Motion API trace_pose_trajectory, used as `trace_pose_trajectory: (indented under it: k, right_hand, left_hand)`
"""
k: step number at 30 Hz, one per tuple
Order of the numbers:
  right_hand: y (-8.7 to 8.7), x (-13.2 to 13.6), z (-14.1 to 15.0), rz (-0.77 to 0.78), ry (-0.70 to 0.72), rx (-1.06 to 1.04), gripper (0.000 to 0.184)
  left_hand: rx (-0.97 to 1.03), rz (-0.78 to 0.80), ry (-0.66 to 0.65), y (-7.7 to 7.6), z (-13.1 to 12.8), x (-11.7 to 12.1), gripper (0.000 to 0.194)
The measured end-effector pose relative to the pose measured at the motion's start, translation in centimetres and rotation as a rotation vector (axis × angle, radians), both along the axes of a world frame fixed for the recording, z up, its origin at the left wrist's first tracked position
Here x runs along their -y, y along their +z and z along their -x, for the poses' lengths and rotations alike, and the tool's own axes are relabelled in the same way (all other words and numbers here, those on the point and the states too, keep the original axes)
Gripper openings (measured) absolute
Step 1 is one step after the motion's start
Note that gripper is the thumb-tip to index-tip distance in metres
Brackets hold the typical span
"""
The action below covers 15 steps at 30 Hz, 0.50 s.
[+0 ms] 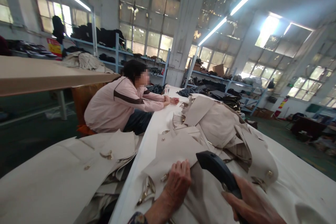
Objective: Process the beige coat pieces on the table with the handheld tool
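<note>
The right hand (252, 199) grips a black tool (223, 169) – slanting far-left over beige fabric (175, 147) – beside the left hand (178, 180), its grip unclear.

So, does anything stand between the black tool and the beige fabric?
Nothing visible does: the black tool in the right hand is above the beige fabric, and the left hand rests left of the tool.

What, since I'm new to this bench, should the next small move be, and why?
Probably slide the left hand slightly away from the dark tool, keeping it on the beige fabric. Its fingertips lie close beside the tool's front end, which the right hand holds over the same fabric. Whether that end touches the fabric, I can't tell.
</note>
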State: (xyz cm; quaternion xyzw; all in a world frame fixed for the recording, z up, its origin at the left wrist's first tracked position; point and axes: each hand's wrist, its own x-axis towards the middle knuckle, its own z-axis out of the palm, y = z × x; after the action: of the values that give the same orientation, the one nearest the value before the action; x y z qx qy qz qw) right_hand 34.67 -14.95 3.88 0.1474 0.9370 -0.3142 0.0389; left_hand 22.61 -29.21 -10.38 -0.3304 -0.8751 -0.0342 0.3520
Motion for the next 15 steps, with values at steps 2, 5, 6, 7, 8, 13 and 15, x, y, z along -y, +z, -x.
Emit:
trace_pose_trajectory:
  k: [2, 5, 6, 7, 8, 13, 15]
  right_hand:
    - [-0.5, 0.6, 1.6, -0.013, 0.024, 0.022, 0.020]
    - [-2.3, 0.4, 3.6, -0.010, 0.093, 0.004, 0.018]
    - [-3.0, 0.3, 4.2, -0.007, 0.114, -0.016, 0.019]
    - [-3.5, 0.2, 4.7, -0.012, 0.124, -0.036, 0.019]
    - [-3.9, 0.1, 5.2, -0.030, 0.116, -0.045, 0.020]
    - [-4.3, -1.9, 6.2, -0.196, 0.002, -0.075, 0.022]
    - [-4.3, -4.0, 5.7, -0.209, -0.035, -0.108, 0.030]
  left_hand:
    - [-0.003, -0.009, -0.011, -0.1, 0.0, 0.1, 0.038]
    - [0.009, -0.010, -0.025, -0.4, 0.2, 0.1, 0.033]
    - [0.019, -0.014, -0.029, -0.6, 0.3, 0.1, 0.031]
    - [0.031, -0.024, -0.034, -0.7, 0.5, 0.1, 0.028]
    - [0.039, -0.035, -0.042, -0.8, 0.5, 0.1, 0.025]
    - [0.055, -0.044, -0.063, -0.8, 0.6, 0.5, 0.016]
    - [0.078, -0.041, -0.042, -0.8, 0.5, 0.7, 0.014]
